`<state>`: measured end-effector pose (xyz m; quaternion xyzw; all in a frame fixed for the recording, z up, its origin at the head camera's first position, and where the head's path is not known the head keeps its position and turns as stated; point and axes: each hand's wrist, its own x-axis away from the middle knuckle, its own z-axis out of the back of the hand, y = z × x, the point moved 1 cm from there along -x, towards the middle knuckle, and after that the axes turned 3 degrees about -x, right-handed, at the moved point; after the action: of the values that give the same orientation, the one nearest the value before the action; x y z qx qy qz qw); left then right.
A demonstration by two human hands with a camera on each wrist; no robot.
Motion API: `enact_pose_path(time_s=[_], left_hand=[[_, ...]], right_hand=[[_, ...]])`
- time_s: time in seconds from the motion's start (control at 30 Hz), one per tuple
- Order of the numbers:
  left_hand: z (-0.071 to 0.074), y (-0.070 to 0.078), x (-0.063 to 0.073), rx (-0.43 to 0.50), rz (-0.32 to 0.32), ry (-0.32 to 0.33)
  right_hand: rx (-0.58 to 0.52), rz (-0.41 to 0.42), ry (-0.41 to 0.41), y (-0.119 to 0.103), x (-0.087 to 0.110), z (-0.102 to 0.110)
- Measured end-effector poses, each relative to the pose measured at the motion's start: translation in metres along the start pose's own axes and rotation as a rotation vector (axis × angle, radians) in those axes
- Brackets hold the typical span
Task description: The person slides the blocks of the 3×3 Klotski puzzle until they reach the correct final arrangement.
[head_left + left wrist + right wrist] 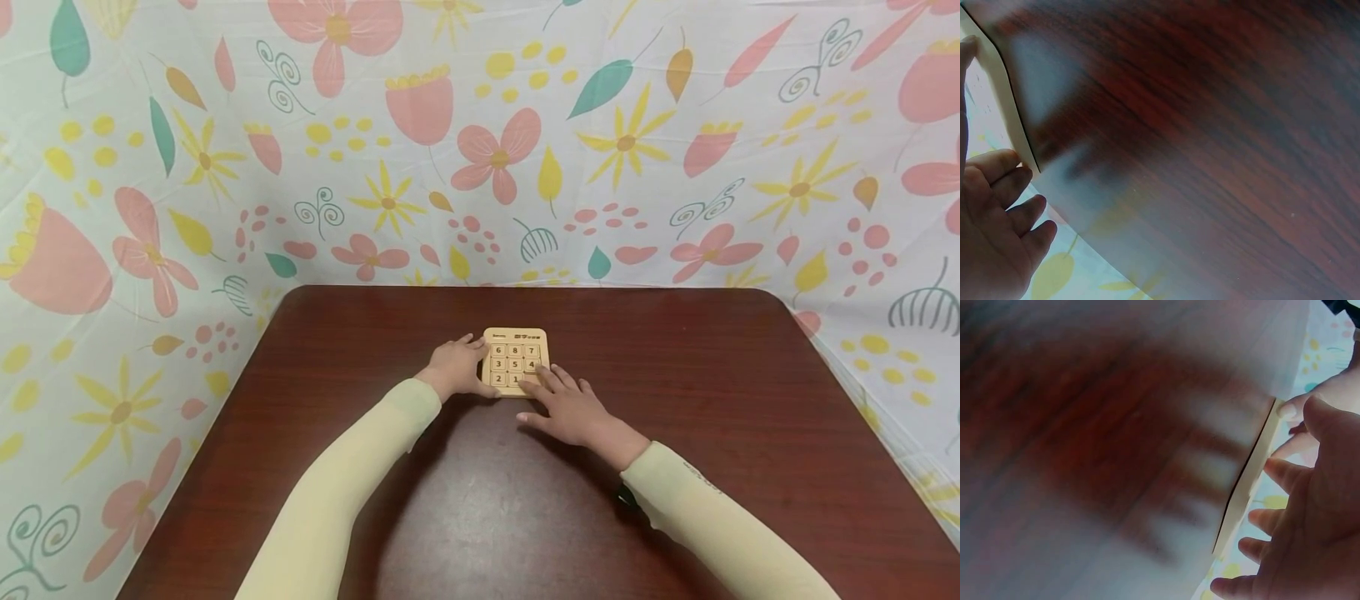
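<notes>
A pale wooden number slide puzzle [515,364] lies flat on the dark table. Its rows read 6 8 7, then 3 5 4, then 2 1, with the lower right corner partly covered by fingers. My left hand [453,368] holds the puzzle's left side, thumb at the bottom corner and fingers along the upper left edge. Over its lower right part reaches my right hand [570,410], fingers spread, the index fingertip right by the 1 tile and the thumb off the board. Both wrist views show the puzzle's side edge [1007,106] beside the fingers.
The reddish-brown table [720,375] has rounded far corners. Behind it and along both sides hangs a white cloth [480,225] printed with flowers and leaves. Light yellow sleeves [352,467] cover both forearms.
</notes>
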<state>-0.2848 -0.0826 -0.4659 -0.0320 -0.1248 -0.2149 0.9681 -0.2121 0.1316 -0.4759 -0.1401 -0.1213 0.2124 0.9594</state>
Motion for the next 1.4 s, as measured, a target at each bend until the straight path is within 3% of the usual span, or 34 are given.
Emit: enact_pose_path(time_s=[1.4], left_hand=[[-0.002,0.000,-0.003,-0.016,0.009,0.006]], right_hand=[[-0.008,-0.023,0.013,0.015,0.007,0.006]])
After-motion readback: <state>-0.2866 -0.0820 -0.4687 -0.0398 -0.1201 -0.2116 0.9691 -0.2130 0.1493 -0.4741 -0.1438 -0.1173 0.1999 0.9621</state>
